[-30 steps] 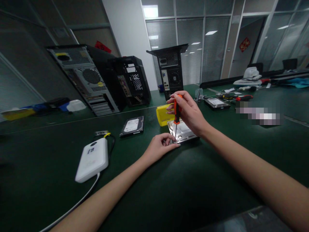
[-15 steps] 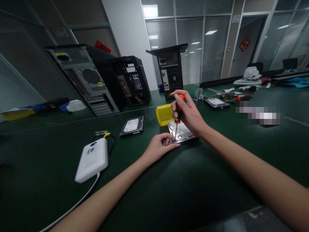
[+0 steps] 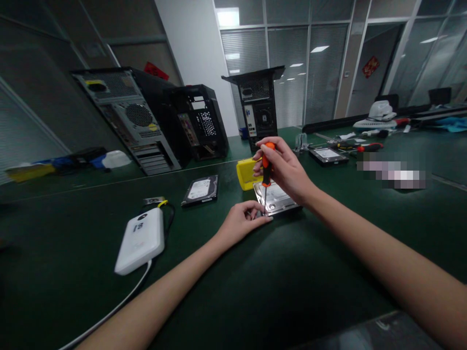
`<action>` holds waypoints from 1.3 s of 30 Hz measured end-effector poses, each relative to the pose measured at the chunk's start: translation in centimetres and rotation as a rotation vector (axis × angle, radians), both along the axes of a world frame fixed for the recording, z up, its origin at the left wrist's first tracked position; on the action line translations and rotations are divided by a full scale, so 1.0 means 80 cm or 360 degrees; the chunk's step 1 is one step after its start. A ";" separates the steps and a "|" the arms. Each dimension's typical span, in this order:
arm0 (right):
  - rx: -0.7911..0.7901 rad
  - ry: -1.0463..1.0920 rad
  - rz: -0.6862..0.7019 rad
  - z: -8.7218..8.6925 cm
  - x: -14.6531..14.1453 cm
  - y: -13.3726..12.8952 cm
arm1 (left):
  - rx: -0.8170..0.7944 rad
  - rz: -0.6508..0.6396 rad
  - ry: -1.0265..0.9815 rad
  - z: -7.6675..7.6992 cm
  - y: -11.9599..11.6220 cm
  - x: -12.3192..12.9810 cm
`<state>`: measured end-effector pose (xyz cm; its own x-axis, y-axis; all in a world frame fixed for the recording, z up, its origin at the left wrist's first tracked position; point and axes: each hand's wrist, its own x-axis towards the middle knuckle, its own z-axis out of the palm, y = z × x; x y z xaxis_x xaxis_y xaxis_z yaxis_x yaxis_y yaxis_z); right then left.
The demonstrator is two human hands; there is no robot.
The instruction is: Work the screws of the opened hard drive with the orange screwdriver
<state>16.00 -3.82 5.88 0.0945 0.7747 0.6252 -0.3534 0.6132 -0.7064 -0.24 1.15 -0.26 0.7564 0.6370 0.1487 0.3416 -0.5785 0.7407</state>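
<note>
A silver hard drive (image 3: 279,201) lies flat on the green table. My left hand (image 3: 242,219) rests at its near left corner, with thumb and curled fingers closed on that corner. In my right hand (image 3: 284,167) is a screwdriver (image 3: 267,167) with an orange and black handle, pinched near its top. The screwdriver stands nearly upright, and its tip comes down at the drive's corner beside my left fingertips. What lies right under the tip is too small to make out. Behind the drive sits a yellow case (image 3: 246,174), partly hidden by my right hand.
Another hard drive (image 3: 200,189) lies to the left, and a third drive (image 3: 327,155) back right. A white power bank (image 3: 142,240) with a cable lies front left. Several computer cases, such as a black one (image 3: 260,114), stand behind. Pliers (image 3: 368,147) lie at right.
My right-hand fingers have shifted and loosened around the screwdriver handle, showing more of it. The handle now leans slightly further left. My left hand and the hard drive stay in place.
</note>
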 end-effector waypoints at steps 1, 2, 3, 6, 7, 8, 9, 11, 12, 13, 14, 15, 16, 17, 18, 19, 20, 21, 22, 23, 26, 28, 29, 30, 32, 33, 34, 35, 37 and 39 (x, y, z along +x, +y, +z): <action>0.0011 -0.0008 0.0002 0.000 0.000 0.000 | 0.0001 0.0001 0.0001 0.000 0.000 0.000; 0.0024 -0.0012 0.0003 0.001 0.000 -0.001 | 0.0003 0.0000 0.0001 0.001 -0.001 0.000; 0.0034 -0.0016 0.0002 0.001 -0.001 -0.002 | 0.0005 -0.0001 0.0001 0.001 -0.001 0.000; 0.0041 -0.0027 -0.0023 0.001 -0.001 -0.002 | 0.0002 0.0000 0.0003 0.001 -0.001 0.000; 0.0039 -0.0031 -0.0041 0.000 -0.001 -0.001 | 0.0000 0.0001 0.0001 0.001 0.000 0.000; 0.0035 -0.0035 -0.0061 -0.001 0.000 0.000 | 0.0001 0.0001 -0.0003 0.001 0.000 0.000; 0.0029 -0.0038 -0.0081 -0.002 0.001 0.001 | 0.0003 0.0000 -0.0006 0.001 0.000 0.000; 0.0025 -0.0038 -0.0108 -0.004 0.002 0.003 | 0.0009 -0.0006 -0.0006 0.000 0.000 0.000; 0.0034 -0.0037 -0.0118 -0.005 0.003 0.004 | 0.0012 -0.0006 -0.0003 0.000 0.000 0.000; 0.0043 -0.0039 -0.0124 -0.005 0.003 0.004 | 0.0015 -0.0005 0.0001 0.000 0.000 0.000; 0.0055 -0.0041 -0.0130 -0.005 0.002 0.004 | 0.0016 -0.0002 0.0007 0.000 0.000 0.000; 0.0064 -0.0044 -0.0135 -0.005 0.001 0.004 | 0.0016 0.0000 0.0012 0.000 0.000 0.000; 0.0065 -0.0046 -0.0133 -0.004 0.000 0.003 | 0.0016 -0.0001 0.0015 0.000 0.000 0.000; 0.0063 -0.0041 -0.0125 -0.003 -0.001 0.001 | 0.0015 -0.0003 0.0017 0.000 0.001 0.000; 0.0058 -0.0027 -0.0103 -0.001 -0.003 0.000 | 0.0016 -0.0007 0.0015 0.000 0.000 0.000; 0.0053 -0.0017 -0.0075 0.000 -0.004 -0.002 | 0.0017 -0.0012 0.0011 0.001 0.000 0.000; 0.0047 -0.0011 -0.0050 0.001 -0.005 -0.003 | 0.0020 -0.0014 0.0007 0.001 0.000 0.001; 0.0039 -0.0010 -0.0031 0.002 -0.006 -0.004 | 0.0024 -0.0011 0.0006 0.001 -0.001 0.001; 0.0030 -0.0013 -0.0022 0.002 -0.006 -0.005 | 0.0027 -0.0006 0.0006 0.001 -0.001 0.001; 0.0021 -0.0017 -0.0021 0.002 -0.006 -0.005 | 0.0029 -0.0001 0.0007 0.002 -0.002 0.002; 0.0000 -0.0017 -0.0024 0.001 -0.003 -0.004 | 0.0026 0.0003 0.0004 0.002 -0.004 0.002; -0.0003 -0.0009 -0.0039 -0.001 0.000 -0.003 | 0.0024 -0.0007 -0.0005 0.001 -0.003 0.002; 0.0003 -0.0001 -0.0059 -0.002 0.002 -0.001 | 0.0024 -0.0012 -0.0011 0.000 -0.003 0.002; 0.0014 0.0010 -0.0085 -0.002 0.003 0.000 | 0.0023 -0.0017 -0.0017 -0.001 -0.002 0.002; 0.0044 0.0031 -0.0130 -0.004 0.006 0.001 | 0.0027 -0.0024 -0.0024 -0.003 -0.001 0.001; 0.0055 0.0034 -0.0138 -0.004 0.007 0.002 | 0.0029 -0.0025 -0.0026 -0.004 0.000 0.001; 0.0057 0.0029 -0.0135 -0.005 0.007 0.003 | 0.0030 -0.0027 -0.0028 -0.004 0.000 0.001; 0.0053 0.0015 -0.0128 -0.005 0.008 0.003 | 0.0030 -0.0028 -0.0029 -0.004 0.000 0.000; 0.0039 -0.0026 -0.0126 -0.006 0.009 0.003 | 0.0030 -0.0029 -0.0029 -0.004 0.000 0.000; 0.0034 -0.0055 -0.0144 -0.007 0.008 0.003 | 0.0031 -0.0024 -0.0023 -0.004 -0.001 0.000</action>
